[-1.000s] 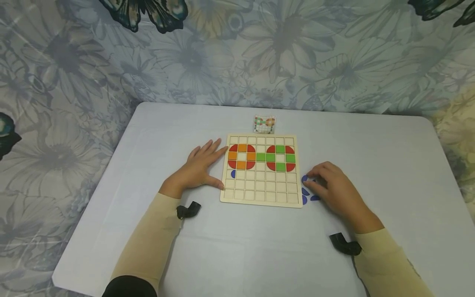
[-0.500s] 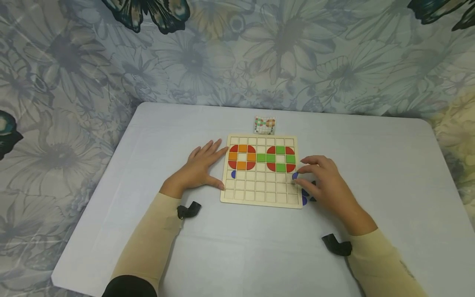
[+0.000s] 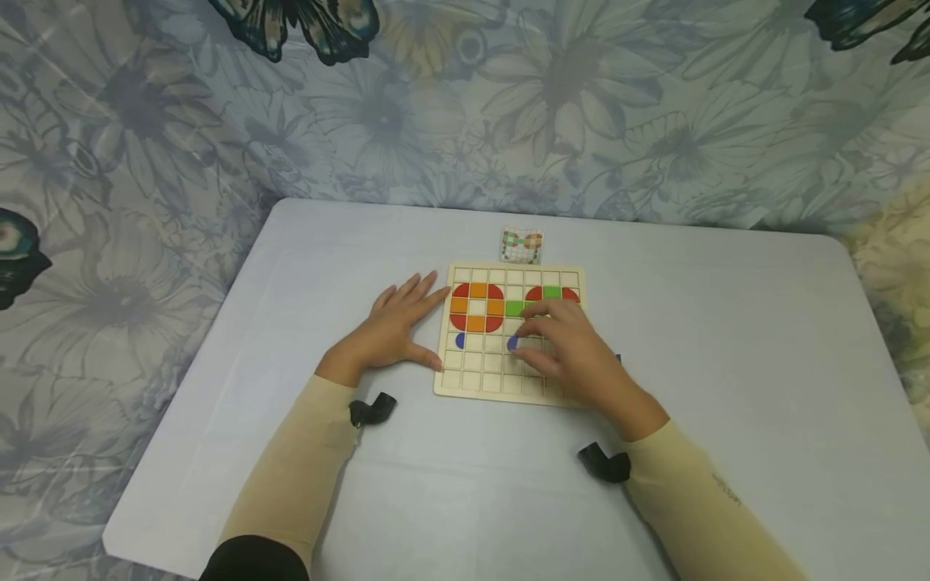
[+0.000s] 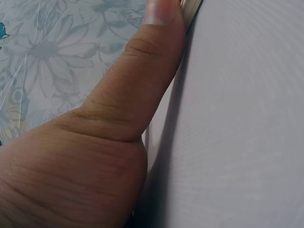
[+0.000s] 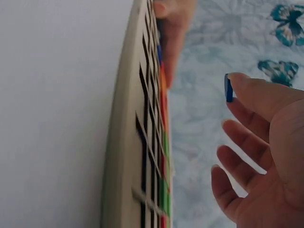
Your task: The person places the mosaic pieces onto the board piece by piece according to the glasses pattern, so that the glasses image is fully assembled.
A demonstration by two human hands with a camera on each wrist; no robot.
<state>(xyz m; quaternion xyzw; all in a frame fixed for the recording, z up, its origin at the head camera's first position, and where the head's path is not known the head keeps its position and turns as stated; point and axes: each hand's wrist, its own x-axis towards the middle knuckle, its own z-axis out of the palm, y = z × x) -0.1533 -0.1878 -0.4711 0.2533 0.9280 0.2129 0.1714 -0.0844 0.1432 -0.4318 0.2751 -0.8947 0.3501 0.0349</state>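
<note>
A pale wooden grid board (image 3: 501,387) lies mid-table, with a red-and-orange ring (image 3: 475,307) at its upper left and red and green tiles (image 3: 552,293) beside it. One blue piece (image 3: 459,340) sits in a cell under the orange ring. My left hand (image 3: 407,323) lies flat on the table, its thumb (image 4: 152,61) against the board's left edge (image 4: 192,9). My right hand (image 3: 526,339) hovers over the board's middle and pinches a small blue piece (image 3: 513,343), which shows edge-on at a fingertip (image 5: 229,88) above the board (image 5: 128,142).
A small pattern card (image 3: 521,245) stands just behind the board. A bit of a loose blue piece (image 3: 617,357) shows right of the board, behind my right wrist. The white table (image 3: 726,323) is backed by a floral cloth (image 3: 465,105).
My right hand picked a blue piece from the pile right of the board and carried it left across the board to the middle. The left hand stayed put.
</note>
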